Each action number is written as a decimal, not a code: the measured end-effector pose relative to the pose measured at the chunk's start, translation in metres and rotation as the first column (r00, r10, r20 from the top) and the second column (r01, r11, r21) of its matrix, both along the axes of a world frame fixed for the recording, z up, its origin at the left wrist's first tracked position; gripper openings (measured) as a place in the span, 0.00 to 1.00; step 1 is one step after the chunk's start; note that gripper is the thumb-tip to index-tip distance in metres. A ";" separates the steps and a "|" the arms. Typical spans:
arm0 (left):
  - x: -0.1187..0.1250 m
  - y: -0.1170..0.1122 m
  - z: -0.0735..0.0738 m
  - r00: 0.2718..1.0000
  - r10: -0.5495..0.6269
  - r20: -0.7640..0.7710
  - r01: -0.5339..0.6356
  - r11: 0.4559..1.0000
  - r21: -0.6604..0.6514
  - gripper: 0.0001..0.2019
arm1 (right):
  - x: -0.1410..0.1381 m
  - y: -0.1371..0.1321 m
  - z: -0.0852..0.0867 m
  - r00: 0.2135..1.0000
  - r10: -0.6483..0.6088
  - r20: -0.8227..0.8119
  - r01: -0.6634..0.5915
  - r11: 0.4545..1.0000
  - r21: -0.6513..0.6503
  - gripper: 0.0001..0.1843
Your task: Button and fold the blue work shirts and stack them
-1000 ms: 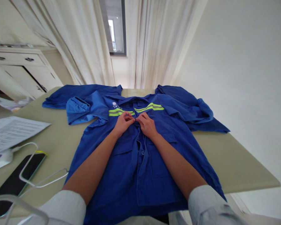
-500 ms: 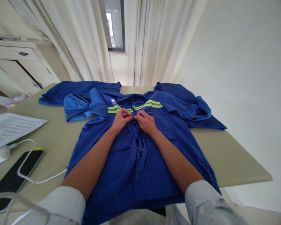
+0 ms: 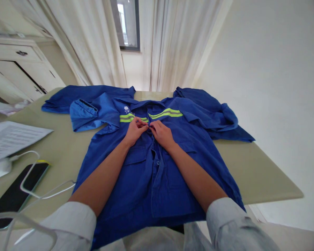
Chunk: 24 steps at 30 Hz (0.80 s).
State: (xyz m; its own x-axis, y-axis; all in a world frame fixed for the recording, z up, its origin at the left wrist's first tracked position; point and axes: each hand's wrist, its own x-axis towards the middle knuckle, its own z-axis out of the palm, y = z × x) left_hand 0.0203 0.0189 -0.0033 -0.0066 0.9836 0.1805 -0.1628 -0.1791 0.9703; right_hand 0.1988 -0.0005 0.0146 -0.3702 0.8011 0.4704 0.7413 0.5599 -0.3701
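A blue work jacket (image 3: 136, 174) with yellow-green and grey reflective stripes lies front up across the table, its collar at the far side. My left hand (image 3: 135, 131) pinches the front placket just below the stripe. Close against it, my right hand (image 3: 162, 134) grips the other edge of the placket, fingertips almost touching the left ones. Whatever button sits between the fingers is hidden. Lower down the front, a button (image 3: 158, 162) shows on the partly parted opening. The left sleeve end (image 3: 85, 113) is bunched beside the chest.
Folded dark blue garments (image 3: 94, 96) lie at the table's far edge, behind the jacket. To the left are a printed sheet (image 3: 15, 137), a black phone (image 3: 18, 190) and a white cable (image 3: 28, 174). A wall (image 3: 277, 104) stands at the right.
Both hands stay at the same spot on the placket, with only slight finger movement. The whole view has shifted a little, so the scene sits slightly higher.
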 end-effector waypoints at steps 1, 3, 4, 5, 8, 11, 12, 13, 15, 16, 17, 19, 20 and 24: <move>0.000 0.000 0.000 1.000 0.005 0.014 -0.005 1.000 -0.019 0.28 | -0.001 -0.002 0.002 0.999 -0.014 0.043 0.013 1.000 0.020 0.08; -0.001 0.000 0.002 0.999 0.013 0.032 -0.012 0.999 -0.053 0.28 | -0.003 -0.005 0.004 0.996 -0.036 0.083 0.032 0.998 0.051 0.09; -0.001 0.000 0.003 0.999 0.011 0.035 -0.009 0.998 -0.063 0.29 | -0.003 -0.006 0.004 0.996 -0.044 0.084 0.039 0.998 0.058 0.09; -0.001 0.000 0.003 0.999 0.004 0.033 -0.002 0.998 -0.067 0.29 | -0.004 -0.006 0.003 0.996 -0.052 0.074 0.048 0.997 0.058 0.09; -0.002 -0.002 0.005 1.000 -0.030 -0.006 0.030 0.998 -0.058 0.30 | -0.004 -0.005 0.001 0.996 -0.079 0.034 0.078 0.996 0.030 0.08; -0.002 -0.002 0.003 0.998 -0.048 -0.052 0.046 0.998 -0.040 0.29 | -0.003 -0.002 0.000 0.997 -0.067 0.035 0.067 0.998 0.003 0.07; -0.002 -0.001 0.002 0.997 -0.045 -0.065 0.043 0.999 -0.031 0.28 | -0.002 -0.001 -0.001 0.998 -0.047 0.029 0.047 0.999 -0.003 0.06; -0.001 0.000 0.000 0.996 -0.033 -0.082 0.031 0.999 -0.019 0.27 | -0.002 0.000 -0.002 1.000 -0.025 0.014 0.026 1.000 -0.009 0.06; -0.001 0.002 -0.004 0.988 0.036 -0.150 -0.034 0.999 0.021 0.21 | 0.000 0.002 -0.004 0.999 0.026 -0.036 -0.027 0.999 -0.021 0.06; -0.001 0.003 -0.006 0.972 0.097 -0.212 -0.087 0.995 0.055 0.18 | 0.001 0.003 -0.006 0.996 0.052 -0.066 -0.054 0.998 -0.027 0.07; -0.001 0.003 -0.007 0.940 0.172 -0.294 -0.148 0.984 0.104 0.15 | 0.002 0.004 -0.008 0.992 0.075 -0.099 -0.079 0.996 -0.030 0.07; -0.001 0.001 -0.008 0.815 0.326 -0.479 -0.236 0.942 0.239 0.09 | 0.003 0.005 -0.011 0.977 0.107 -0.183 -0.111 0.994 -0.013 0.09; 0.000 0.000 -0.007 0.734 0.380 -0.563 -0.246 0.921 0.301 0.07 | 0.004 0.005 -0.011 0.965 0.111 -0.238 -0.112 0.994 0.011 0.09; 0.004 -0.010 -0.001 0.525 0.353 -0.774 -0.127 0.932 0.339 0.05 | 0.009 -0.004 0.012 0.870 0.067 -0.489 0.001 0.991 0.137 0.10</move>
State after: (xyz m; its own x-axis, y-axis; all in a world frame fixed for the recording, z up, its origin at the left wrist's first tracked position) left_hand 0.0238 0.0089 -0.0047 0.0232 0.9002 0.4350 0.7539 -0.3015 0.5837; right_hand 0.2076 -0.0049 0.0263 -0.0888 0.7123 0.6962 0.4625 0.6485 -0.6045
